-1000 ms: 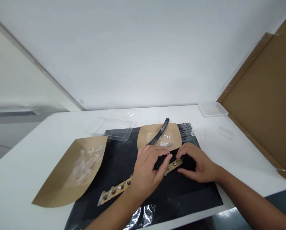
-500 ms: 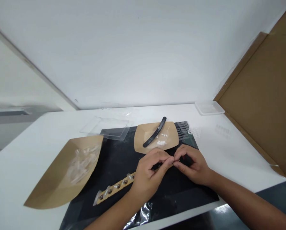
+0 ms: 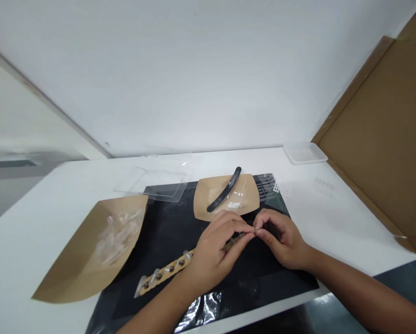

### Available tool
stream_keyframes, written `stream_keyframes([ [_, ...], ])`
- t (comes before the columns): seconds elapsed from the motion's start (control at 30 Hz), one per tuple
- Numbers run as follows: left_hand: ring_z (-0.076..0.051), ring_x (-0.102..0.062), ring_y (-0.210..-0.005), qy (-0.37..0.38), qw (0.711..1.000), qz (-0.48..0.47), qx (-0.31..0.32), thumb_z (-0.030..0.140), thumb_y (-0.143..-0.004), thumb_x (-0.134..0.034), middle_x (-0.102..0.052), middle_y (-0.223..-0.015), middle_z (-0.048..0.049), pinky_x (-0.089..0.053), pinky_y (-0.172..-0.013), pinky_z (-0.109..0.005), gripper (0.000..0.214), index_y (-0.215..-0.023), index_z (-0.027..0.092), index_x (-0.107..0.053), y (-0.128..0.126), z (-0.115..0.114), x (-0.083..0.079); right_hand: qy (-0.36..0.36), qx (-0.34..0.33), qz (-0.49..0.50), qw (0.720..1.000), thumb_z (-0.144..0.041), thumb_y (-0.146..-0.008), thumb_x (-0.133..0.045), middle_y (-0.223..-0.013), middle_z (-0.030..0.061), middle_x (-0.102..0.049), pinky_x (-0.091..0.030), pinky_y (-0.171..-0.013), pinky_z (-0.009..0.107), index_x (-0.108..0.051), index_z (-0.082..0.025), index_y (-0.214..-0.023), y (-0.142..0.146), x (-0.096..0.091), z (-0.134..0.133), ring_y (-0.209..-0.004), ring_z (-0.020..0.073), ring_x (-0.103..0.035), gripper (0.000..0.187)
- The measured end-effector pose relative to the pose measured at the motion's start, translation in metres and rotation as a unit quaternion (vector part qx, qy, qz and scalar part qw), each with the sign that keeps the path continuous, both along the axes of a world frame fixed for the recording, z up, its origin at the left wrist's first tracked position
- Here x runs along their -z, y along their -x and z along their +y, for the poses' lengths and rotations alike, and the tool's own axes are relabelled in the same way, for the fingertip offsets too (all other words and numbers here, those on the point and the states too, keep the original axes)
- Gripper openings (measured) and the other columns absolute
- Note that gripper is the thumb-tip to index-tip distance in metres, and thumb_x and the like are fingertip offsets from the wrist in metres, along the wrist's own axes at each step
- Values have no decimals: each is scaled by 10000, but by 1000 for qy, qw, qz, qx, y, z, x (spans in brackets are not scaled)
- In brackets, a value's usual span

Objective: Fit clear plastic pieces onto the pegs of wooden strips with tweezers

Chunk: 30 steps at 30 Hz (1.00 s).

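My left hand (image 3: 217, 250) and my right hand (image 3: 281, 239) meet fingertip to fingertip over the black mat (image 3: 173, 227). Both are closed in a pinch around something tiny that I cannot make out. Under the left hand runs a narrow tan strip (image 3: 166, 272) with dark round spots and small clear pieces along it; its middle is covered by that hand. Just beyond the hands sits a small cardboard tray (image 3: 203, 195) holding a curved black nail file (image 3: 225, 191) and several small white pieces (image 3: 234, 205).
A larger cardboard tray (image 3: 72, 260) with clear plastic pieces (image 3: 119, 236) stands at left. Clear flat lids (image 3: 159, 183) lie behind it. Grey strips (image 3: 266, 186) and white dots (image 3: 282, 189) lie right of the small tray. A clear container (image 3: 305, 154) and cardboard wall (image 3: 382, 139) bound the right.
Both hands stay together at nearly the same spot, with the fingertips shifted very slightly. The whole view has moved a little.
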<state>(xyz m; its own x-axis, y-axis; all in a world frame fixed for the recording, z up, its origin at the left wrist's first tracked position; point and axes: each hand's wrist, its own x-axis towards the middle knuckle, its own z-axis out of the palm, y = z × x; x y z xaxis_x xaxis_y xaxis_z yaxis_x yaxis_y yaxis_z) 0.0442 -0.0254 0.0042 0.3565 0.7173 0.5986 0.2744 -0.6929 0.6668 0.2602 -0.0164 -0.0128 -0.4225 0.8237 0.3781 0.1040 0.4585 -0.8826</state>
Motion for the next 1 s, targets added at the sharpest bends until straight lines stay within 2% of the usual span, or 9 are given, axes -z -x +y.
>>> stream_keyframes([
  [0.3, -147, -680, -892, 79, 995, -40, 52, 120, -999, -653, -726, -942, -45, -534, -835, -264, 124, -1049, 190, -743, -3, -6, 0, 57, -79, 24, 995, -356, -1073, -554, -861, 11, -604, -439, -761, 283, -590, -203, -925, 0, -4, -1, -800, 151, -557, 216],
  [0.47, -137, -663, -888, 146, 984, -79, 67, 150, -1017, -637, -713, -919, -31, -518, -837, -249, 115, -999, 202, -737, -2, -9, 2, 77, -86, 29, 993, -371, -1063, -587, -829, 3, -608, -433, -756, 275, -591, -201, -893, 0, -6, -3, -784, 142, -557, 240],
  [0.57, -135, -661, -861, 213, 967, -109, 87, 196, -1027, -641, -698, -902, -32, -509, -810, -246, 122, -962, 195, -744, -3, -9, 1, 94, -95, 44, 990, -365, -1060, -601, -821, 2, -620, -441, -766, 272, -606, -196, -886, 0, -8, -4, -784, 138, -571, 243],
  [0.67, -133, -654, -812, 285, 935, -167, 126, 252, -1033, -645, -685, -883, -40, -506, -759, -242, 175, -906, 175, -738, -6, -9, 1, 128, -120, 71, 982, -374, -1052, -625, -820, 4, -636, -457, -768, 270, -616, -192, -892, 0, -9, -6, -785, 137, -590, 243],
  [0.8, -135, -650, -808, 327, 907, -207, 165, 276, -1023, -668, -690, -872, -45, -508, -754, -242, 190, -883, 170, -741, -8, -8, 0, 175, -139, 110, 969, -396, -1036, -660, -811, 6, -646, -475, -761, 267, -629, -185, -910, 1, -8, -7, -779, 136, -608, 248],
  [0.9, -142, -654, -796, 320, 914, -197, 153, 270, -1015, -677, -696, -846, -49, -513, -738, -247, 178, -888, 170, -751, -8, -8, -2, 199, -139, 131, 961, -404, -1021, -688, -810, 6, -650, -482, -752, 260, -637, -181, -910, 1, -6, -6, -767, 130, -612, 255],
  [1.0, -138, -650, -762, 277, 942, -162, 103, 251, -1004, -688, -689, -810, -45, -509, -700, -242, 158, -889, 172, -763, -8, -10, -2, 212, -135, 144, 957, -404, -1007, -713, -806, 4, -658, -489, -751, 255, -643, -179, -907, 1, -5, -6, -757, 123, -618, 257],
])
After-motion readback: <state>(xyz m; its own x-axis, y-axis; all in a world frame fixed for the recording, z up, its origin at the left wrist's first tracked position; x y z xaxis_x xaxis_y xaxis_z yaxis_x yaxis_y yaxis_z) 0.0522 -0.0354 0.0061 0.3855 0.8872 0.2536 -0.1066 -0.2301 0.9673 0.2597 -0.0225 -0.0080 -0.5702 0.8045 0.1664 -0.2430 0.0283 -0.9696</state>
